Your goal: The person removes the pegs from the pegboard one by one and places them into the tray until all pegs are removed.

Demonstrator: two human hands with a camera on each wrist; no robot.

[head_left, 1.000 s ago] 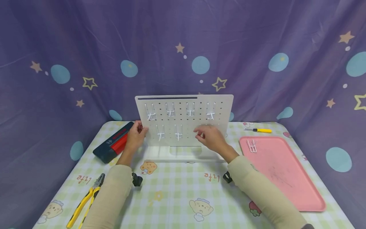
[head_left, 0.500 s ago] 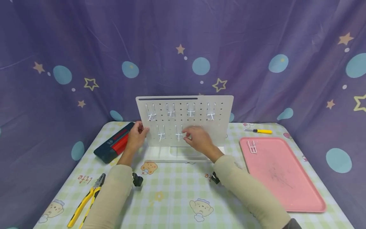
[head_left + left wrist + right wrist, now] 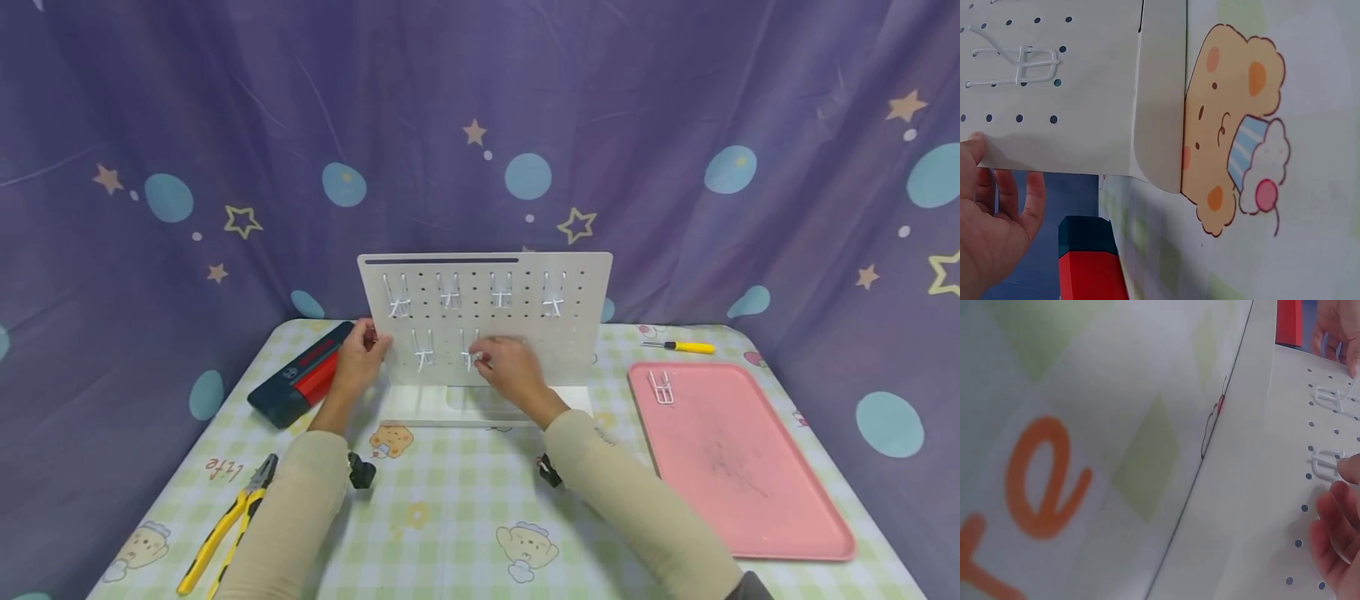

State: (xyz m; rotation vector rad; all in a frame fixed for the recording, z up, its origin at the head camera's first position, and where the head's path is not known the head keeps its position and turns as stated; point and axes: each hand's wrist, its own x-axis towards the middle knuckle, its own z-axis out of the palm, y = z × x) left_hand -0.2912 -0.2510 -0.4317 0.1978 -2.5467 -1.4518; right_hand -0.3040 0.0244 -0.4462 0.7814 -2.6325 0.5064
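Note:
A white pegboard (image 3: 570,342) stands upright on its base, with several white wire hooks hung in a top row and two in a lower row. My left hand (image 3: 360,352) grips its left edge; in the left wrist view the thumb of that hand (image 3: 997,231) lies on the front and the fingers reach behind. The fingertips of my right hand (image 3: 513,371) pinch the right-hand hook (image 3: 466,357) of the lower row. In the right wrist view the thumb presses on that hook (image 3: 1321,465), and the other fingers are curled below it.
A pink tray (image 3: 765,500) at right bears one loose wire hook (image 3: 662,388). Behind it lies a yellow-handled screwdriver (image 3: 686,347). A dark and red Bosch case (image 3: 296,379) sits beside the board's left edge, and yellow pliers (image 3: 225,525) lie near my left sleeve.
My right hand has moved left across the board's front to the lower-row hook and now pinches it. The left hand keeps its grip on the edge.

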